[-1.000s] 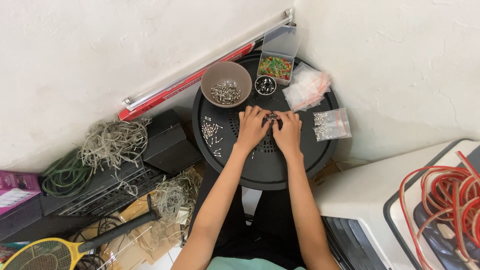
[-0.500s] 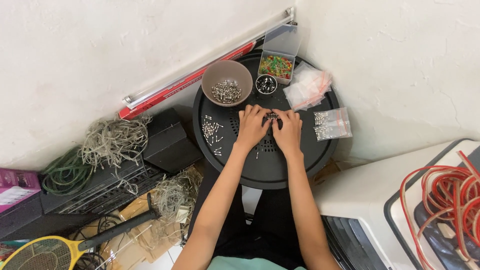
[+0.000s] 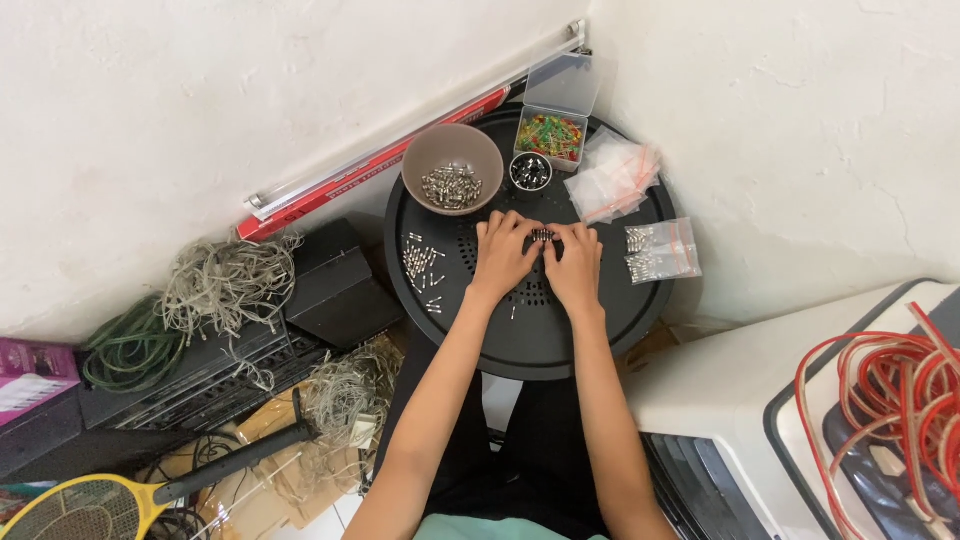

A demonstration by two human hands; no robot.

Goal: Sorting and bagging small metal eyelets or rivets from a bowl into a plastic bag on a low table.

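Left hand and right hand together pinch a small dark part | part held over round black table | brown bowl of metal pieces just beyond

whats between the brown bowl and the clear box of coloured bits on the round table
In the head view, a small black cup of tiny parts sits between the brown bowl and the clear box, on the black round table.

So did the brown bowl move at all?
No. The brown bowl sits at the same spot on the round black table, beside the small black cup.
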